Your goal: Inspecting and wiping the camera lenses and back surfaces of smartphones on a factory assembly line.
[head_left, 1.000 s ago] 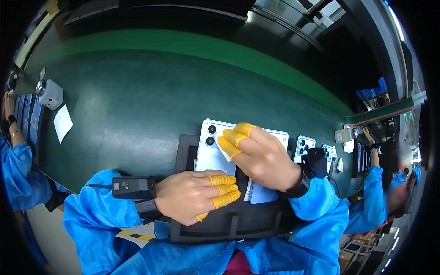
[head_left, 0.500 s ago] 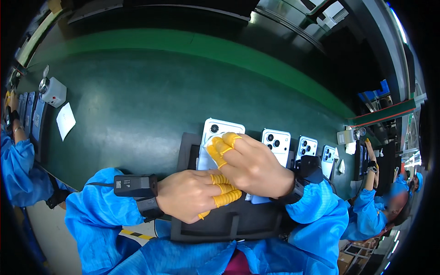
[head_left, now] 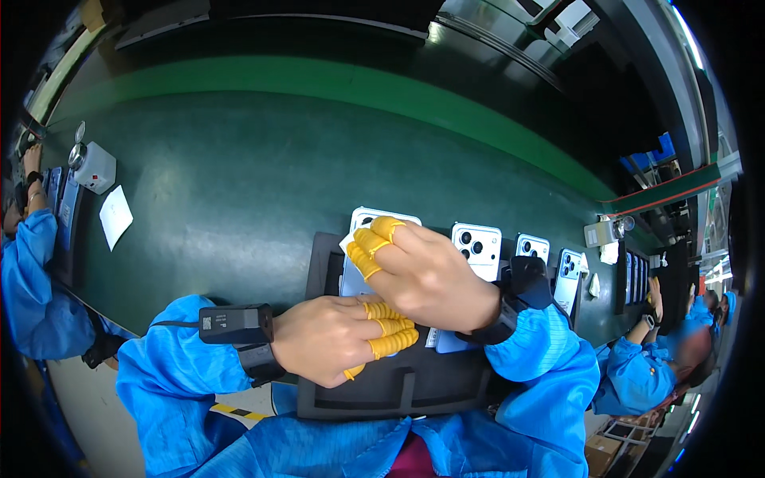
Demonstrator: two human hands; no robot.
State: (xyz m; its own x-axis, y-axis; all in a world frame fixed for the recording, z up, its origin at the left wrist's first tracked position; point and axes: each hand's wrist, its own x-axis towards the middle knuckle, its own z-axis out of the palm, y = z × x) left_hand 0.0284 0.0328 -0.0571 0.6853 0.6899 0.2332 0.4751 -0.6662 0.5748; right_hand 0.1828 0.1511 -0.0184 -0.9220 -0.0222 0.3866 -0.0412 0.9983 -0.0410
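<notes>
A pale blue-white smartphone [head_left: 353, 279] sits back side up in a black foam tray [head_left: 355, 398]. My left hand [head_left: 323, 338], with yellow finger cots on its fingers, holds the phone's lower end with bent fingers. Over the phone's upper part lies my right hand [head_left: 426, 275], also in yellow finger cots. Its fingers are closed on a white wiping cloth [head_left: 346, 241], pressed to the phone's back near the cameras. Most of the cloth and of the phone's back is hidden under my hands.
To the right stand more phones [head_left: 476, 241] in a row, cameras uppermost. A folded white cloth [head_left: 594, 285] and a white bottle [head_left: 599, 233] are farther right. At left are a white dispenser bottle [head_left: 97, 167] and a paper slip [head_left: 116, 217]. Co-workers in blue sleeves [head_left: 36, 263] sit on both sides.
My right hand has slid a little up and left on the phone with the cloth. My left hand stays nearly where it was. The co-workers' hands on both sides have moved.
</notes>
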